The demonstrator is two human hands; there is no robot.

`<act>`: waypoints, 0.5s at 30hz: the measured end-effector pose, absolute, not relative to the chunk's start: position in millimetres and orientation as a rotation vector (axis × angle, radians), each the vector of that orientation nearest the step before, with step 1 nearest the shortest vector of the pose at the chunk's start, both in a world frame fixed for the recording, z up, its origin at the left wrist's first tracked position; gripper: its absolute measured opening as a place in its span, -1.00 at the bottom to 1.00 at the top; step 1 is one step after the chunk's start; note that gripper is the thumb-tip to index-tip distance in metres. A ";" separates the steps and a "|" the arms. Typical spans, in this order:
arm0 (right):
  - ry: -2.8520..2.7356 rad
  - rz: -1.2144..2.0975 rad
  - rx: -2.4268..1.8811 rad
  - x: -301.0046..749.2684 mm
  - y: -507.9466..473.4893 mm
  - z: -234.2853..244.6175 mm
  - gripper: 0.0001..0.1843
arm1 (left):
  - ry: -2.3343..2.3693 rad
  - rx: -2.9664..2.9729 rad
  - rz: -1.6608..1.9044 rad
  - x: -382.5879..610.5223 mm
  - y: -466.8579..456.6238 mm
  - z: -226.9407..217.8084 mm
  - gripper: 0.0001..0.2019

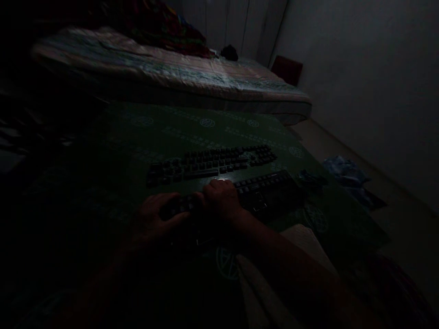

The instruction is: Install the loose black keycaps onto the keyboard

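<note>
Nearest to me, my left hand [154,219] lay curled round the left end of the black keyboard [264,192], fingers closed over its edge and thumb on top. My right hand [221,197] sat knuckles-up on the middle of the board, fingers bent down onto the keys. A pale glint showed at its fingertips, but in that gloom I could not tell whether it pinched anything. The keyboard rested flat on the desk [137,132], on a green patterned cover, slanting away to the right.

Just beyond it, apart from the board, lay the rows of dark keys [212,162] — loose caps set out in order or a second board, too dim to say. The right half of the near keyboard had its keys seated; the part under my hands was hidden. So I judged the work to be somewhere in the middle, with the share done and left unclear.

Past the desk stood the bed [192,75] with a pale quilt and a reddish blanket [164,27] heaped at its far side. A blue cloth [346,171] lay on the floor to the right.
</note>
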State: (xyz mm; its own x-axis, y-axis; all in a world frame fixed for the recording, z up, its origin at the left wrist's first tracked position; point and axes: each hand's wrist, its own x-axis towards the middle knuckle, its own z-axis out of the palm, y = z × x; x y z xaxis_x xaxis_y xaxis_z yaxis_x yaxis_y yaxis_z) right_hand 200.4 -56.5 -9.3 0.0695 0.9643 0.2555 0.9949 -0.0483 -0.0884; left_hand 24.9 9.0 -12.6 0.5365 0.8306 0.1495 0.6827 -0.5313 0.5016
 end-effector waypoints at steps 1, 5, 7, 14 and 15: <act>-1.976 -0.190 -2.109 200.0 -57.2 -9.6 -0.59 | 1.193 2.382 0.505 23.7 9.0 -13.6 -0.51; -1.975 -0.174 -2.133 199.2 -58.6 -10.1 -0.62 | 1.094 2.405 0.558 20.0 9.6 -18.6 -0.54; -1.990 -0.148 -2.146 199.1 -59.7 -8.4 -0.64 | 1.060 2.415 0.572 18.9 9.5 -20.4 -0.57; -2.040 0.036 -2.246 203.6 -54.1 12.3 -0.70 | 1.054 2.407 0.587 17.5 4.3 -23.8 -0.57; -2.043 0.051 -2.249 205.6 -48.2 16.9 -0.71 | 1.053 2.408 0.593 17.5 3.6 -24.4 -0.57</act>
